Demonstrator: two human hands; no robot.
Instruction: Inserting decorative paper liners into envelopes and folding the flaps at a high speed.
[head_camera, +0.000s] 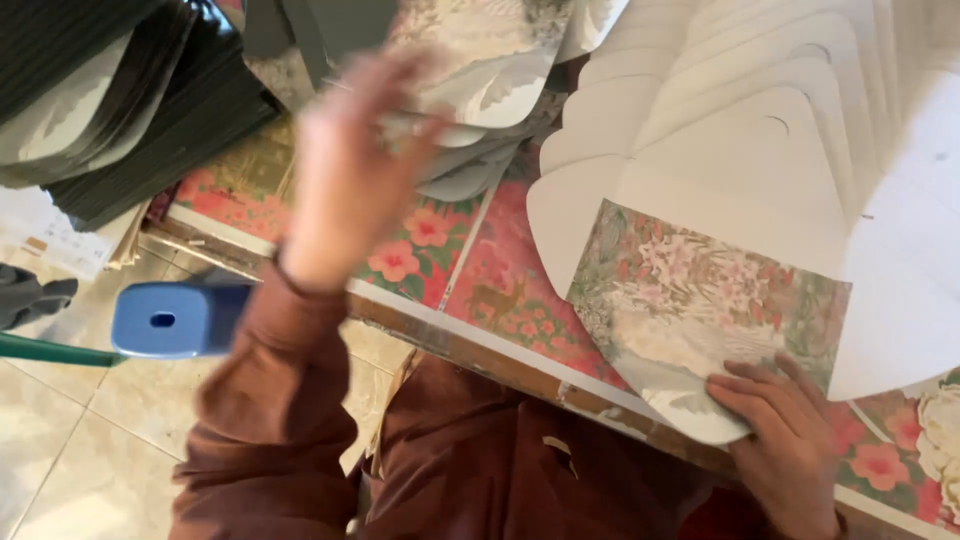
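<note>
Right hand (785, 440) at envelope (700, 300) edge

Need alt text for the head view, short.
Seen from above, a person's right hand presses down a floral-printed paper envelope blank on a table covered in pink flowered paper, while the blurred left hand reaches toward a pile of similar cut sheets. A fanned stack of white blanks lies at right.

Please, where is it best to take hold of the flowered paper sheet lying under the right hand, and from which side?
Probably the rounded white flap at the near edge of the flowered sheet, coming from the person's side. That flap overhangs the table edge, so fingers can pinch it from above and below beside the right hand. The rest lies flat.
</note>
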